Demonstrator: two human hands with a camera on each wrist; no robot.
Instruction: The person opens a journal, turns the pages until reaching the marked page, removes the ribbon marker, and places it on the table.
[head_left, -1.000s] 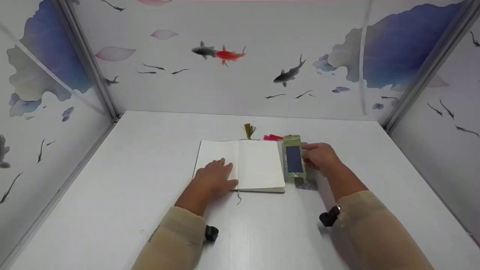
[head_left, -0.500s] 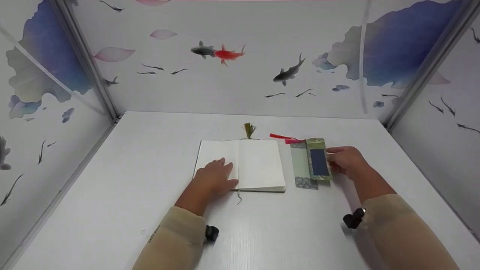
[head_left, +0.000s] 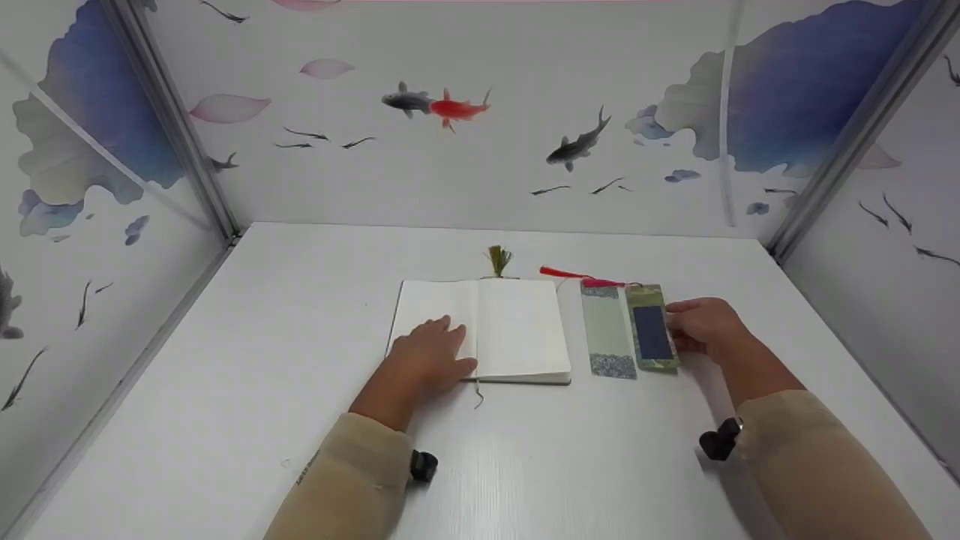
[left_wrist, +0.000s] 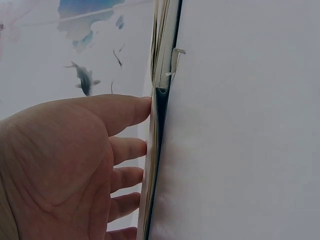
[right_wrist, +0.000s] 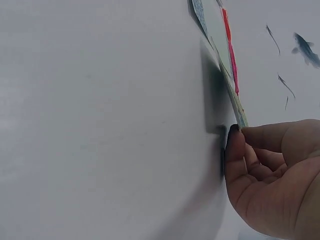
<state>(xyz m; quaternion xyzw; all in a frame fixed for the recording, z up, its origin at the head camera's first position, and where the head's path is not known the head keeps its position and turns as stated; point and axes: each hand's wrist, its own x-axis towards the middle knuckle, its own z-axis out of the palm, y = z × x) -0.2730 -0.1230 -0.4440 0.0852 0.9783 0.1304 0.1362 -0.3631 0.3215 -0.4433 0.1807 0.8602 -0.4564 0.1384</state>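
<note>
An open notebook (head_left: 523, 330) with blank pages lies on the white table. My left hand (head_left: 431, 354) rests on its left page, fingers spread; the left wrist view shows that hand's thumb and fingertips touching the page (left_wrist: 150, 130). To the right, my right hand (head_left: 706, 324) pinches the right edge of a green bookmark (head_left: 651, 330) with a dark blue panel. In the right wrist view the bookmark (right_wrist: 231, 85) is edge-on, slightly above the table, between thumb and finger. Left of it lies a pale green bookmark (head_left: 607, 330) with grey patterned ends.
A red tassel (head_left: 562, 271) and a pink tassel (head_left: 602, 283) lie above the bookmarks. An olive tassel (head_left: 498, 260) sticks out behind the notebook, and a thin ribbon (head_left: 478, 395) hangs from its front edge. Printed walls enclose the table (head_left: 300, 300) at back and sides.
My right hand has moved right, carrying the green bookmark away from the notebook and off the pale bookmark, which now shows fully. My left hand has stayed in place.
</note>
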